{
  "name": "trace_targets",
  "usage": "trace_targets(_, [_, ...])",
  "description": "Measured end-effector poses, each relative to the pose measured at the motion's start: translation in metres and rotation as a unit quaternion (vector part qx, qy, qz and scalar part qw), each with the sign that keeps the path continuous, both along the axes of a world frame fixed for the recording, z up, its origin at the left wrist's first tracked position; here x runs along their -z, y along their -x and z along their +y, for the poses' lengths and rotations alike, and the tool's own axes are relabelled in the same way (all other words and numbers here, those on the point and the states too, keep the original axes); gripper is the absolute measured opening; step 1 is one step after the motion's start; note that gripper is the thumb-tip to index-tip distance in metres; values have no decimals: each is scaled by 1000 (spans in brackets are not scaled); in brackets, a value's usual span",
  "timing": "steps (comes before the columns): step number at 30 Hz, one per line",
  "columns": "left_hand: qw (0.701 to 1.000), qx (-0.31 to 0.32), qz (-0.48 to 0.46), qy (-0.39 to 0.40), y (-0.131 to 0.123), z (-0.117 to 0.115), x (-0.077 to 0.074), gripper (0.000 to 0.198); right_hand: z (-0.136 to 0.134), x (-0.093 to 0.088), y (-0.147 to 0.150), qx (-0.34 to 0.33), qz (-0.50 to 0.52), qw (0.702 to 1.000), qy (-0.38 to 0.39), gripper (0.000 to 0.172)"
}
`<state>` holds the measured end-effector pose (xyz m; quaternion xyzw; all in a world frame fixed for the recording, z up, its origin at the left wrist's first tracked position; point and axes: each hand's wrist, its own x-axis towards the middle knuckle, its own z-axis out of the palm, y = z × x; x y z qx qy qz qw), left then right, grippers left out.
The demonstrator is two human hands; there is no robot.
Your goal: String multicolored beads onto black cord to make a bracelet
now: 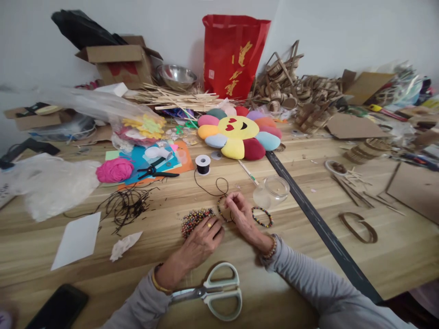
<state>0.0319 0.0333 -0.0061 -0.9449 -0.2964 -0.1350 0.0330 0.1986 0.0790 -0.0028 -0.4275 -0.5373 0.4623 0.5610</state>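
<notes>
My left hand [203, 236] rests palm down at the edge of a pile of small multicoloured beads [194, 221]. Its fingers are curled, and whatever lies under the fingertips is hidden. To the right, my right hand [240, 214] is closed in a pinch on a thin black cord strung with beads [221, 208]. That beaded cord curves down beside the fingers. Just right of this hand lies a round beaded bracelet [262, 217]. White-handled scissors [222, 292] lie below my hands. Behind them stands a spool of black cord [203, 165], its loose end trailing toward my right hand.
A glass jar [272, 191] stands beyond the bracelet. Farther back are a flower cushion [240, 132] and a red bag [235, 57]. On the left are black cord scraps [126, 205], pliers [156, 172], pink yarn [115, 170] and a phone [58, 308]. A dark strip [318, 224] crosses the table.
</notes>
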Motion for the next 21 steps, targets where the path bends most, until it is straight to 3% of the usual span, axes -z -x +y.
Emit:
trace_targets(9, [1000, -14, 3, -11, 7, -1, -5, 19, 1, 1, 0, -5, -9, 1000, 18, 28])
trace_targets(21, [991, -49, -122, 12, 11, -2, -11, 17, 0, -4, 1, -27, 23, 998, 45, 29])
